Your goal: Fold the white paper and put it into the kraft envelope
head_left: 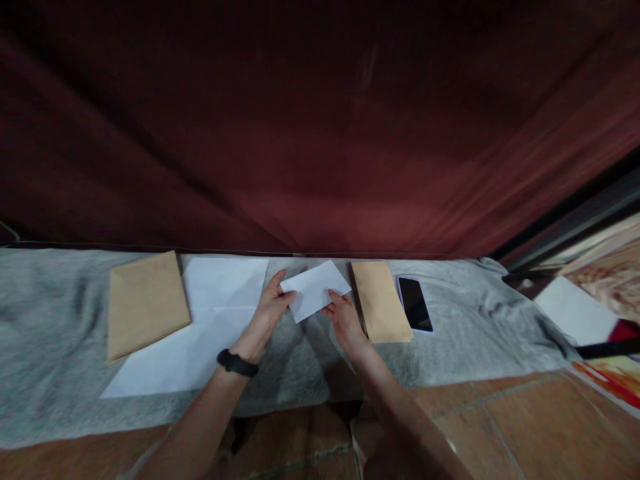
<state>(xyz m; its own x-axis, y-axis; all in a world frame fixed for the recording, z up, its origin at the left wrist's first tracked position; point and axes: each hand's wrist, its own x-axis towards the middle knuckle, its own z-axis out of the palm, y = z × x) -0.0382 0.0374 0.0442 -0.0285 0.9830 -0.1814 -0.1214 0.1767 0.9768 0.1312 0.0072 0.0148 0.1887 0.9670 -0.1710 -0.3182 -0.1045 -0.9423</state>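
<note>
Between my two hands is a folded sheet of white paper [316, 288], raised over the grey cloth and slightly tilted. My left hand [271, 303] pinches its left end, thumb on top. At its right end my right hand [344, 319] grips the lower corner, thumb also on the upper face. Larger white paper sheets [215, 340] lie to the left, partly under a stack of brown envelopes [147, 303]. Just right of my right hand sits another stack of narrower brown envelopes [381, 300].
A phone [415, 305] with a dark screen lies right of the narrow envelopes. Everything rests on a grey cloth [480, 320], with a dark red fabric [320, 147] rising behind it. Tiled floor [540, 427] shows in front. Papers [577, 313] lie at far right.
</note>
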